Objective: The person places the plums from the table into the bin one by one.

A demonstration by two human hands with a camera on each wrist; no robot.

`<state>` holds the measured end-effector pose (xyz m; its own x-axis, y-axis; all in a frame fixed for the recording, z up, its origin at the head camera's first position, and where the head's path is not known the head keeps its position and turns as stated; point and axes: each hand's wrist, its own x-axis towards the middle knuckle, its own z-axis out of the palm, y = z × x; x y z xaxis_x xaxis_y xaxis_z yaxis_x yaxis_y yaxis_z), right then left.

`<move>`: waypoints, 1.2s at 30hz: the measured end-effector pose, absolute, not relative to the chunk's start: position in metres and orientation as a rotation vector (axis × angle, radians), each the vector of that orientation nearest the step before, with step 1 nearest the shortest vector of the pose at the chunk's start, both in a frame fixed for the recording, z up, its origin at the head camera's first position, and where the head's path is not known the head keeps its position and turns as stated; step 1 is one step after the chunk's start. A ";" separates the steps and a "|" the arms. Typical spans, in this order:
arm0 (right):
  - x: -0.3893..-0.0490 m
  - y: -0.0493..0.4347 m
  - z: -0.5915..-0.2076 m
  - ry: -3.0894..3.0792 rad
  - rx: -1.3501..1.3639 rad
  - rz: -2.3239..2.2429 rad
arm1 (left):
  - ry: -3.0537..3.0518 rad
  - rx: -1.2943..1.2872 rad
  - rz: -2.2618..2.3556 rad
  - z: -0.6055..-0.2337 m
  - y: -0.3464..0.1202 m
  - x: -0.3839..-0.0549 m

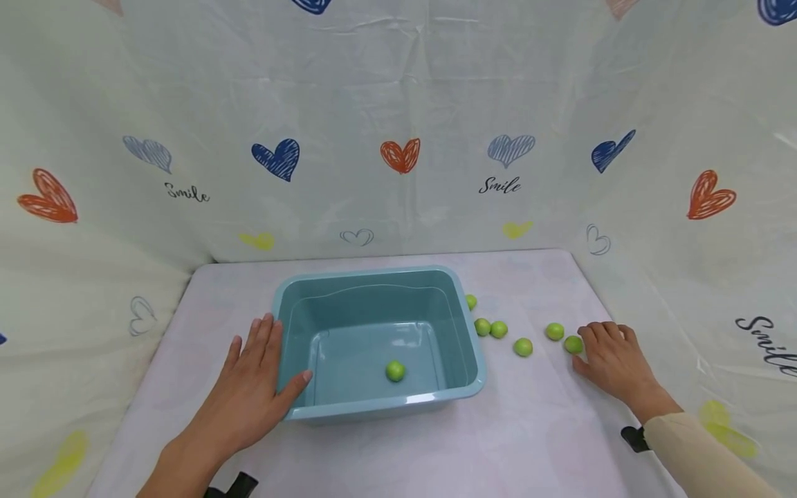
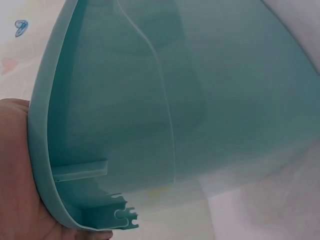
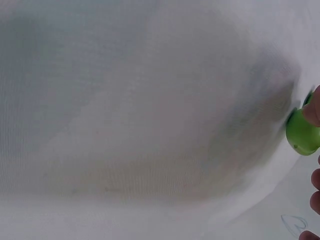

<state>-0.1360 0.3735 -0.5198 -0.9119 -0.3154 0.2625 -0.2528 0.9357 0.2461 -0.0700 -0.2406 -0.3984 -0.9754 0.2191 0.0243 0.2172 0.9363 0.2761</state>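
A blue-green plastic basin (image 1: pixel 373 409) stands on the table with one green lime (image 1: pixel 395 371) on its floor. My left hand (image 1: pixel 249 391) rests against its left rim, fingers straight along the outside and the thumb over the front corner. In the left wrist view, part of that hand (image 2: pixel 17 175) lies by the rim of the basin (image 2: pixel 39 110). Right of the basin, my right hand (image 1: pixel 613 360) holds a lime (image 1: pixel 573 344) between thumb and fingers. The right wrist view shows the thumb on this lime (image 3: pixel 302 134), with other fingertips (image 3: pixel 315 200) below it at the frame's edge.
Several more limes lie between basin and right hand: one lime (image 1: pixel 555 331) beside the held one, another (image 1: pixel 523 347) farther left, and a touching pair (image 1: pixel 490 328) near the basin wall. One lime (image 1: pixel 471 301) is partly hidden by the rim. A heart-printed sheet (image 1: pixel 405 83) surrounds the white-covered table (image 1: pixel 498 449).
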 end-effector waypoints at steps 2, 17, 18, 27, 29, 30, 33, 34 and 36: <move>-0.136 0.374 -0.522 -2.792 0.431 -0.306 | 3.081 0.341 0.442 -0.399 -0.241 -0.070; -0.135 0.373 -0.530 -2.828 0.373 -0.297 | 3.057 0.365 0.493 -0.398 -0.242 -0.066; -0.134 0.373 -0.530 -2.830 0.364 -0.288 | 3.053 0.363 0.493 -0.398 -0.242 -0.066; -0.142 0.369 -0.516 -2.769 0.374 -0.271 | 3.089 0.365 0.434 -0.396 -0.243 -0.066; -0.145 0.366 -0.512 -2.756 0.387 -0.269 | 3.106 0.369 0.408 -0.395 -0.243 -0.067; -0.147 0.365 -0.509 -2.751 0.394 -0.267 | 3.114 0.369 0.399 -0.395 -0.243 -0.068; -0.151 0.358 -0.501 -2.735 0.409 -0.265 | 3.110 0.365 0.387 -0.394 -0.242 -0.068; -0.151 0.355 -0.498 -2.729 0.412 -0.261 | 3.105 0.364 0.381 -0.394 -0.242 -0.068; -0.152 0.349 -0.492 -2.719 0.418 -0.242 | 3.096 0.367 0.376 -0.394 -0.241 -0.068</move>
